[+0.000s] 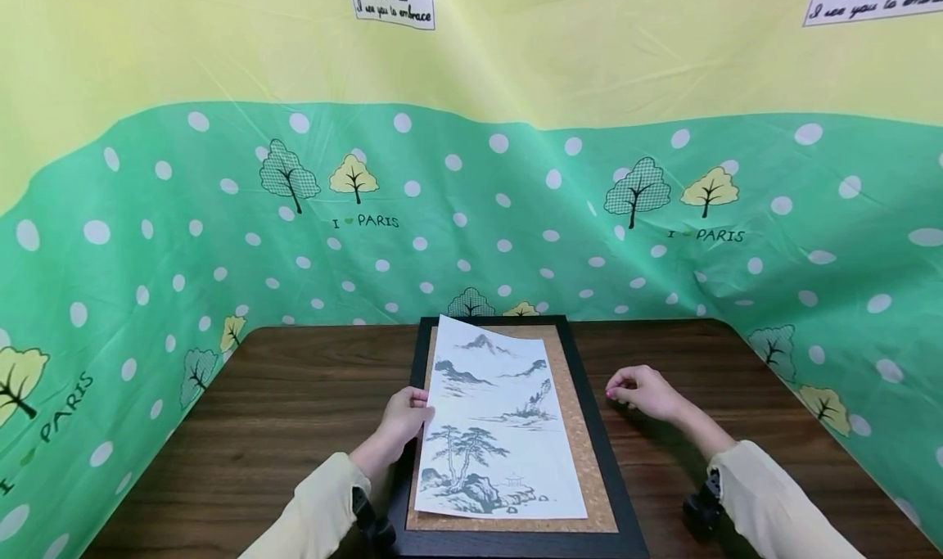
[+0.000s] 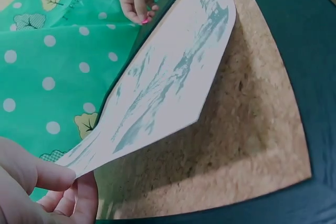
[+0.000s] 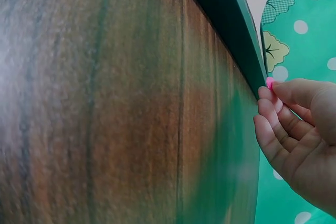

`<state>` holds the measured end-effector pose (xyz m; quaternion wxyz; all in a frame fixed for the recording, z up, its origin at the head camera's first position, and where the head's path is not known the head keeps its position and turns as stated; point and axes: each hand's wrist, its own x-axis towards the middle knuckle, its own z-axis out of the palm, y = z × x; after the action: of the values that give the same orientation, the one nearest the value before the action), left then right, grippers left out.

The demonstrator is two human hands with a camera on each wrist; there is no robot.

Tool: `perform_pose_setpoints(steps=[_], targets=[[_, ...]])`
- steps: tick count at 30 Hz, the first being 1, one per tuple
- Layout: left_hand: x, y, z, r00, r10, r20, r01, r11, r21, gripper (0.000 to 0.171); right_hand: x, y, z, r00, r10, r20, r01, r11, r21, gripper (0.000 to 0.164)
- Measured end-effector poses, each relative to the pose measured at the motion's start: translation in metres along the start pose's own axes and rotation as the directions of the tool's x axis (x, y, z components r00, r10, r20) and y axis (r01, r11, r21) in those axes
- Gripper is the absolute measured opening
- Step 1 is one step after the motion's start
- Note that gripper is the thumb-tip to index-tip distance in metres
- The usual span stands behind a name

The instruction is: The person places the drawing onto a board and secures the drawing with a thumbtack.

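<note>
A sheet of paper (image 1: 494,428) printed with a landscape of mountains, pines and rocks lies partly over the cork board (image 1: 597,493), tilted against its frame. My left hand (image 1: 403,418) pinches the sheet's left edge between thumb and fingers. In the left wrist view the paper (image 2: 163,72) is raised off the cork (image 2: 247,124) along its near side. To the right of the board, my right hand (image 1: 647,391) is held above the table. Its thumb and forefinger pinch a small pink push pin (image 3: 270,83), mostly hidden by the fingertips.
The board has a black frame (image 1: 607,453) and lies on a dark wooden table (image 1: 309,412). A green and yellow curtain (image 1: 471,199) with dots and trees hangs around the table's back and sides. Dark wrist devices (image 1: 703,506) sit at the cream sleeves (image 1: 773,502).
</note>
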<state>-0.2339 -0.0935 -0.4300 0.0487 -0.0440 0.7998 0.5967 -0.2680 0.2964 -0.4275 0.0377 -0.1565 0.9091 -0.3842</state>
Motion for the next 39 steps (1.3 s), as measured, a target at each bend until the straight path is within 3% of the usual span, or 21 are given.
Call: perform_pose_setpoints(steps=[6, 15, 21, 26, 31, 39], targets=[[0.004, -0.003, 0.004, 1.000, 0.008, -0.018, -0.007, 0.999, 0.048, 0.021, 0.000, 0.000, 0.002, 1.000, -0.004, -0.004, 0.004, 1.000, -0.001, 0.008], [0.007, -0.005, 0.005, 1.000, -0.002, 0.017, 0.001, 0.999, 0.044, 0.024, 0.000, 0.001, 0.003, 1.000, -0.008, -0.005, 0.007, 1.000, -0.017, 0.009], [0.006, -0.002, 0.007, 0.999, 0.026, 0.042, -0.030, 0.996, 0.084, 0.023, -0.002, 0.001, 0.003, 1.000, 0.022, -0.003, -0.022, 1.000, -0.009, 0.008], [0.006, 0.000, 0.007, 0.998, 0.056, 0.032, -0.060, 0.984, 0.166, 0.024, -0.002, -0.001, 0.003, 1.000, 0.014, -0.002, -0.014, 1.000, 0.001, 0.008], [0.006, 0.003, 0.006, 0.999, 0.033, 0.028, -0.038, 0.970, 0.238, 0.027, -0.001, 0.002, 0.003, 1.000, 0.007, -0.002, -0.007, 1.000, -0.005, 0.009], [0.004, 0.006, 0.003, 0.999, 0.007, 0.051, -0.020, 0.963, 0.267, 0.033, 0.001, 0.005, 0.001, 1.000, -0.013, 0.000, 0.013, 1.000, -0.016, 0.009]])
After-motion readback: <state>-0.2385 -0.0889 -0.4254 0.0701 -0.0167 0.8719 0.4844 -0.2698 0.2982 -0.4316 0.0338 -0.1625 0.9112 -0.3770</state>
